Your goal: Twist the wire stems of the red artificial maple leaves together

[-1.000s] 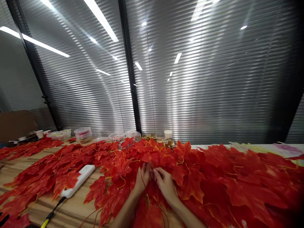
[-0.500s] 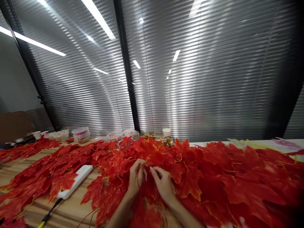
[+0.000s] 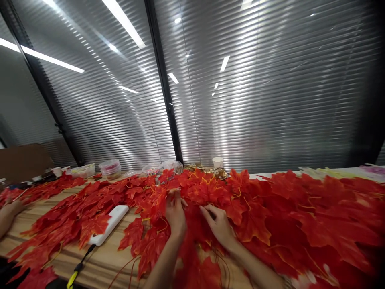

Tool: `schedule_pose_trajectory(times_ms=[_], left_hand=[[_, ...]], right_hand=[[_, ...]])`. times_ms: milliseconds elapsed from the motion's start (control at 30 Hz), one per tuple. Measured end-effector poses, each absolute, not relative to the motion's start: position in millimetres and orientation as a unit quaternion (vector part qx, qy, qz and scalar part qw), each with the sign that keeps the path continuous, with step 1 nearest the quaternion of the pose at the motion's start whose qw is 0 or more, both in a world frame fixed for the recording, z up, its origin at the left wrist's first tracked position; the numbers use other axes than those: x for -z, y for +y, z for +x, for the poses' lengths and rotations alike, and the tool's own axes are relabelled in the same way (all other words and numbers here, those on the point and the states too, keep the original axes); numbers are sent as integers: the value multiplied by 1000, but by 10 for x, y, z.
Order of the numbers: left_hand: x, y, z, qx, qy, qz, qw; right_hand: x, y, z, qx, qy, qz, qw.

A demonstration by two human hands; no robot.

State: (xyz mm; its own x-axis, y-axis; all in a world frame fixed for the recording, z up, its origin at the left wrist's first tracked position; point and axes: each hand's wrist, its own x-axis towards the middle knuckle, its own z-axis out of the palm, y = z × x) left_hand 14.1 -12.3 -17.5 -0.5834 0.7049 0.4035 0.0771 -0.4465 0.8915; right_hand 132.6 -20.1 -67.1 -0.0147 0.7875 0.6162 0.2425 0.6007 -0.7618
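Observation:
Both hands are over a pile of red artificial maple leaves (image 3: 249,226). My left hand (image 3: 176,214) is raised among them with fingers bent together; motion smears its fingertips, and what they hold does not show clearly. To its right, my right hand (image 3: 218,224) has thumb and forefinger pressed together in a pinch; whatever is in it is too small to make out. A blurred red leaf (image 3: 192,233) hangs between the wrists. Thin dark red cord (image 3: 122,268) trails over the table left of my left forearm, and more cord loops below my right hand.
A white power bank (image 3: 112,224) with a black and yellow cable lies on the wooden table (image 3: 72,263). Clear plastic tubs (image 3: 110,168), gold wrappers and a paper cup (image 3: 217,162) line the back, before a ribbed partition. Another person's hand (image 3: 12,208) is at far left.
My hands have moved apart, and the cord loop seen at my left fingers no longer shows there. The view has shifted a little, and another person's hand has come in at left.

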Motion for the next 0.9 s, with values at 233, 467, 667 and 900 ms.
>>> schedule_pose_trajectory(times_ms=[233,467,667,900], left_hand=[[-606,-511,66,-828,354,381,209],[-667,-932,-16,-714,404,463,336],[-482,-702,87,-674,358,501,407],[-522,-687,397,-647,309,545,435]], right_hand=[[671,-257,1344,-246,-675,-373,587],[614,-313,1369,-225,-687,-365,587],[595,-317,1339,-245,-696,-346,580],[673,-252,1267,-251,-682,-333,601]])
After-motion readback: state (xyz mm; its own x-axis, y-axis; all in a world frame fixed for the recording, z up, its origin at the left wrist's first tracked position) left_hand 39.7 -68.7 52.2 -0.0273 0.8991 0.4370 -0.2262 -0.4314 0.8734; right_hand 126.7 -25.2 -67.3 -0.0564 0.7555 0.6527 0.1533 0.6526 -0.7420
